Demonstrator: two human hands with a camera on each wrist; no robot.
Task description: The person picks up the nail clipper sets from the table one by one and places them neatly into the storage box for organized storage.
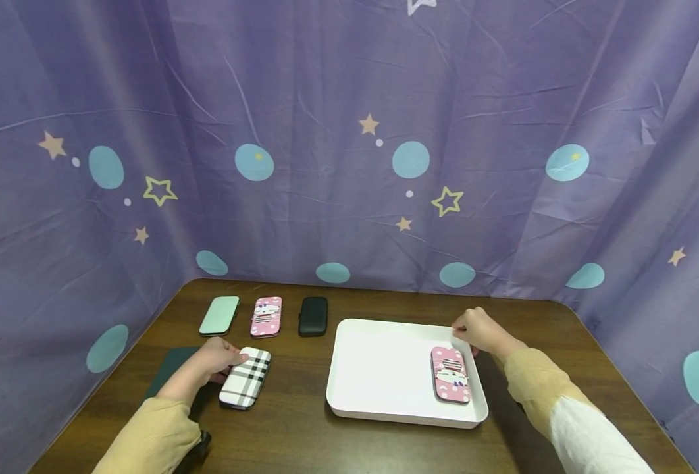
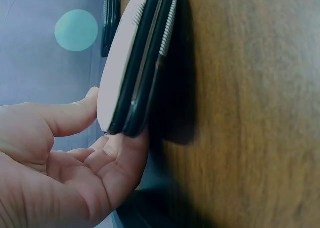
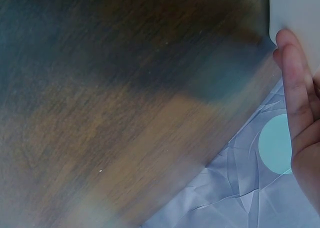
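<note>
I get the head view bright and fairly sharp, with soft shadow along the near edge of the white tray (image 1: pixel 379 368), while my 2 wrist feeds look dimmer and bluish, the wooden table (image 3: pixel 125 143) blurred under dark shadows.

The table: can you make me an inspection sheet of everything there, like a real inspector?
Surface: brown wood-look table.
Job's things: plaid case at the left hand; mint case, pink case and black case in a row behind it; white tray with a second pink case lying in its right part.
Clutter: a dark green item by the left arm, partly hidden; I cannot tell what it is.
Left grip: the left hand pinches the plaid case.
Right grip: the right hand holds the tray's rim near its far right corner.
Cables: nothing seen.
Surroundings: purple curtain with stars and blue spots.
</note>
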